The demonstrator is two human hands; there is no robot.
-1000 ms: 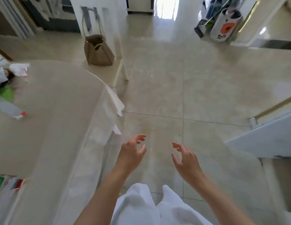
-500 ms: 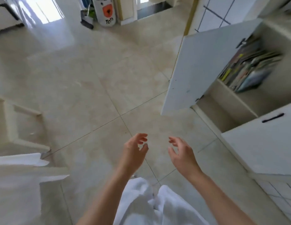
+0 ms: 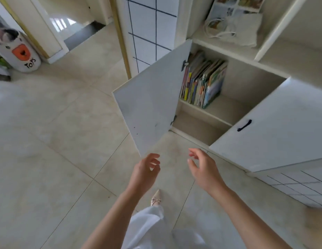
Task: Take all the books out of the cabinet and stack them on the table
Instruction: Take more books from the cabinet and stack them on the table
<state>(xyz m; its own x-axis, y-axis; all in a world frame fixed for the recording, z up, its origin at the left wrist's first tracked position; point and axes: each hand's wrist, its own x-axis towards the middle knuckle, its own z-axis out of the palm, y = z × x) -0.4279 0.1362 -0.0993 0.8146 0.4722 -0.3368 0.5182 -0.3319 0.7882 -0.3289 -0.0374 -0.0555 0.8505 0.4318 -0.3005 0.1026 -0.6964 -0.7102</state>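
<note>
Our left hand (image 3: 145, 170) hangs in front of us with its fingers loosely curled, holding nothing. Our right hand (image 3: 204, 170) is beside it, also relaxed and empty, thumb and fingers apart. Both hover above the tiled floor (image 3: 66, 141), short of the cabinet (image 3: 246, 81). Its left door (image 3: 149, 105) stands swung wide toward us; the right door (image 3: 271, 126), with a dark handle (image 3: 244, 125), is also open. Between them, on the upper inner shelf (image 3: 225, 108), the books (image 3: 203, 81) stand upright, packed at the left side and leaning slightly. A cloth bag (image 3: 235, 27) lies on the open shelf above. Far left on the floor sits a toy bin (image 3: 20, 53).
</note>
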